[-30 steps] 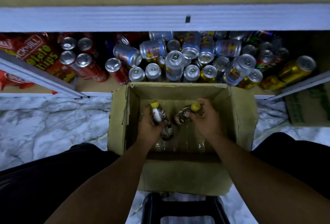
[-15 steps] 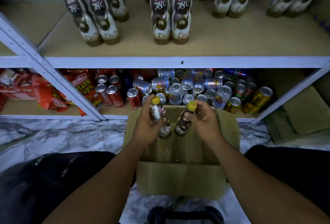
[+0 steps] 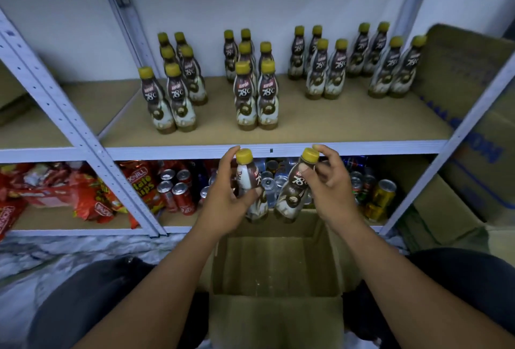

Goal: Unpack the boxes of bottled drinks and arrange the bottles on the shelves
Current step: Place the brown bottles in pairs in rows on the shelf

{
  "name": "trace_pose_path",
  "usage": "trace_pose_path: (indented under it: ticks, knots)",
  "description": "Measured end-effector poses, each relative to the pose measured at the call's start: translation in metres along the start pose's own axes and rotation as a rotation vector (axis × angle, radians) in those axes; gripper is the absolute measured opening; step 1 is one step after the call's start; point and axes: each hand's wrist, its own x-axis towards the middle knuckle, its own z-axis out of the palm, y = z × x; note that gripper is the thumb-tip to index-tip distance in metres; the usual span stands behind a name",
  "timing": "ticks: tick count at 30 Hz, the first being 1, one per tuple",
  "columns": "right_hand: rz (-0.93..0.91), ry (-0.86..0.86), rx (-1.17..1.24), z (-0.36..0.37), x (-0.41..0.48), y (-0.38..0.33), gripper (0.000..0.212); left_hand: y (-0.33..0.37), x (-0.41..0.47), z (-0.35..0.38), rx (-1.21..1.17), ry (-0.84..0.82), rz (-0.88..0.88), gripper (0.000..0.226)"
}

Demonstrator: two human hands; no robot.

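Bottles with yellow caps, one [image 3: 252, 187] gripped by the left hand [image 3: 227, 195], one [image 3: 295, 190] by the right hand [image 3: 327, 187], hang mid-frame above the open box [image 3: 274, 312].

Two small plastic drink bottles, yellow-capped with brown-and-cream "78°C" sleeves: left bottle [image 3: 252, 190] gripped round the body by the left hand [image 3: 225, 198], right bottle [image 3: 295, 192] pinched at the neck by the right hand [image 3: 328, 190], both held over the far edge of the box with caps leaning apart. Open brown cardboard box [image 3: 276, 321], upright, nearest the viewer. Tan board shelf with a white metal rim [image 3: 362, 148], carrying matching bottles upright in four double-file clusters: left cluster [image 3: 178, 98], centre cluster [image 3: 256, 98], right cluster [image 3: 326, 70], far-right cluster [image 3: 390, 70].
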Motion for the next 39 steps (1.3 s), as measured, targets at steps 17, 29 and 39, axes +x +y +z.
trace_pose_path:
  ticks: [17,29,39]
  knots:
    - [-0.237,0.074,-0.276,-0.078,0.105,-0.076,0.039,0.085,0.113,0.059,0.019,-0.039,0.192,0.086]
    - [-0.245,0.071,-0.305,-0.106,0.159,-0.058,0.039,0.077,0.17,0.092,0.095,-0.066,0.224,0.088]
    - [-0.298,0.07,-0.403,-0.11,0.198,-0.033,0.047,0.073,0.211,0.113,0.187,-0.097,0.256,0.092]
